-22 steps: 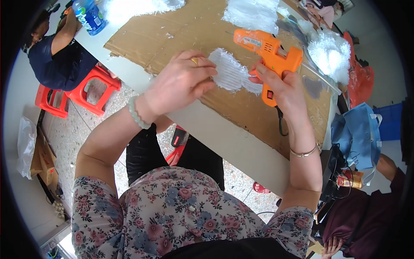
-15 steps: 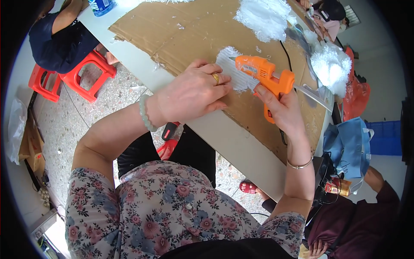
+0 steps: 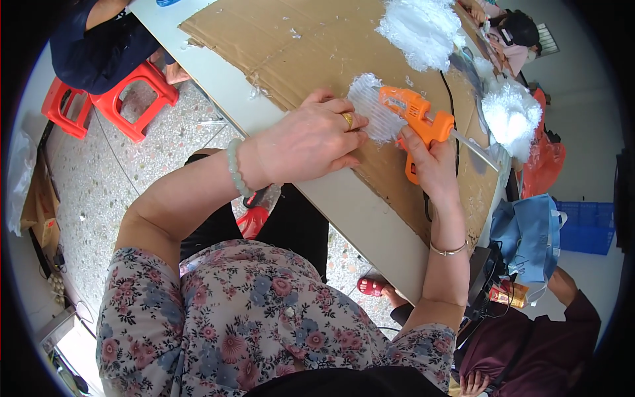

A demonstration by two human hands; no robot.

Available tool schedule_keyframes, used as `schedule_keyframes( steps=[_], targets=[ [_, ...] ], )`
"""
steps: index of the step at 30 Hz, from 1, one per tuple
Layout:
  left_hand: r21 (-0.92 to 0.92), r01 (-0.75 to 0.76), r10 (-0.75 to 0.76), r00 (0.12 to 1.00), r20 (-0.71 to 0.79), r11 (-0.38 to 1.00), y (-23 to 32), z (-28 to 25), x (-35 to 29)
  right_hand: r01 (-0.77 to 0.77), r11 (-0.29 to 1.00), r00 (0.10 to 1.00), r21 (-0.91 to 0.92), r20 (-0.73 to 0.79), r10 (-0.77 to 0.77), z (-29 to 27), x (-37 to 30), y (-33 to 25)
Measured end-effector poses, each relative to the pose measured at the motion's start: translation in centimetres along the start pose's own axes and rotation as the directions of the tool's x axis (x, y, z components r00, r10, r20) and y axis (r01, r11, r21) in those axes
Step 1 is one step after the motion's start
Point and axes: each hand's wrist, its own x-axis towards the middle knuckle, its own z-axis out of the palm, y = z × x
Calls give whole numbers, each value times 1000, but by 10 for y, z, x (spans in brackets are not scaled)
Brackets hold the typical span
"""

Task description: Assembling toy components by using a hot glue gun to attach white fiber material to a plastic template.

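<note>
My right hand is wrapped round the handle of an orange glue gun, and a clear glue stick juts from its back end. The gun's nozzle end lies over a white ribbed piece with frayed edges, flat on the brown cardboard sheet. Bent fingers of my left hand rest at the left edge of that piece and appear to grip it; the fingertips are partly hidden. I cannot tell whether the nozzle touches the piece.
White fluffy bundles lie at the far side, another at the right. A black cord crosses the cardboard. Red stools stand left, beside a seated person. Another person in maroon sits right, near a blue bag.
The whole view has shifted slightly, with the table contents lower and further right. The glue gun's nozzle has come from the piece's upper edge to over its surface. Both hands keep their holds.
</note>
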Motion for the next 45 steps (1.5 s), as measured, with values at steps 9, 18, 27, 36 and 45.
schedule_keyframes(
  steps=[9,18,27,36,45],
  targets=[
    [4,-4,4,1000,-2,1000,-1,1,0,-15,998,1000,-66,-4,15,0,2,-2],
    [9,-7,7,1000,-5,1000,-1,0,-1,13,999,1000,-35,12,-12,2,1,-6],
    [5,0,0,1000,1,1000,0,-1,-1,-3,998,997,-59,71,8,-2,-5,-7],
    [3,-8,8,1000,-14,1000,-1,-1,-1,-18,997,996,-72,84,24,-6,-13,-15],
    [12,5,-5,1000,5,1000,0,0,-1,-15,995,997,-101,79,23,-3,-4,-11]
  ],
)
